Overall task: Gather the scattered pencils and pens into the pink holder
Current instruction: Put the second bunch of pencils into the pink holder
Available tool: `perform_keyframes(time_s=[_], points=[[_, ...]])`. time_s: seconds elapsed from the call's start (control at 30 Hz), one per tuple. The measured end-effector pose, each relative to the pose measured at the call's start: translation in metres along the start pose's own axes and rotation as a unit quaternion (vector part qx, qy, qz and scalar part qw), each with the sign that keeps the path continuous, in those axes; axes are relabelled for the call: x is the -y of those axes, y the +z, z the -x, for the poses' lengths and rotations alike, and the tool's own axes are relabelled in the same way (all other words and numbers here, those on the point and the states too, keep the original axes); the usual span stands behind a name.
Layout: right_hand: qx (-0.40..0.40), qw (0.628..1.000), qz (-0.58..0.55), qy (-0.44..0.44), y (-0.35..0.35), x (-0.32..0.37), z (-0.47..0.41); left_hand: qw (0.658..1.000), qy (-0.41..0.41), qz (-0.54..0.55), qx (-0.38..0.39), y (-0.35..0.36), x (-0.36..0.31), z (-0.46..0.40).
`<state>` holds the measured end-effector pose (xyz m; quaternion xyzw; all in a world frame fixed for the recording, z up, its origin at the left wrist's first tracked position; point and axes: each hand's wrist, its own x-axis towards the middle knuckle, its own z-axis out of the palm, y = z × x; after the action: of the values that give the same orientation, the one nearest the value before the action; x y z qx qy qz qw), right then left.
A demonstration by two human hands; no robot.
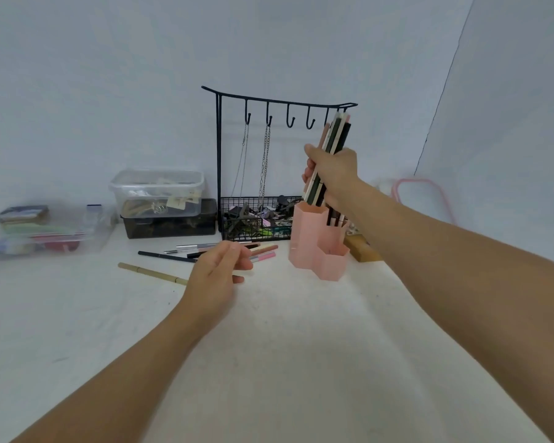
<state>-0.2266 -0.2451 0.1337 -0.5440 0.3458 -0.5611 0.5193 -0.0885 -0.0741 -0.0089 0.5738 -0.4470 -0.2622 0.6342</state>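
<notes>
A white table (285, 330) fills the lower frame, with pale walls behind meeting in a corner at upper right. At centre stands a black hook rack (279, 105) with chains (264, 161) hanging over its wire basket (256, 219). Left of it, a clear box (156, 191) sits on a dark box (170, 222), and a blurred clear tub (48, 231) lies at far left.

My right hand (333, 172) reaches in from the lower right, raised above the table at centre right, fingers wrapped round a bundle (331, 145) of pens and pencils. The bundle's long axis runs nearly upright, top leaning slightly right toward the rack's bar, lower ends dipping into the tallest cell of the pink holder (317, 244), which stands right of centre just beside the basket.

My left hand (216, 273) comes from the lower left and hovers low at centre, fingers loosely curled, holding nothing that I can see. Beyond it loose pens (186, 251) lie roughly left to right; a tan pencil (151, 273) points toward the upper left.
</notes>
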Motion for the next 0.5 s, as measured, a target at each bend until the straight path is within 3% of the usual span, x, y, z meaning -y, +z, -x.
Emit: perform_keyframes(time_s=[0.17, 0.37, 0.5], points=[[0.004, 0.999, 0.029, 0.030, 0.001, -0.020, -0.003, 1.000, -0.006, -0.010, 0.013, 0.000, 0.001, 0.000], [0.050, 0.942, 0.331, -0.006, 0.005, -0.022, 0.004, 1.000, -0.006, -0.018, 0.016, 0.000, -0.001, 0.001], [0.060, 0.903, 0.426, -0.005, 0.001, -0.020, 0.009, 1.000, -0.003, -0.022, 0.017, 0.000, 0.000, 0.001]])
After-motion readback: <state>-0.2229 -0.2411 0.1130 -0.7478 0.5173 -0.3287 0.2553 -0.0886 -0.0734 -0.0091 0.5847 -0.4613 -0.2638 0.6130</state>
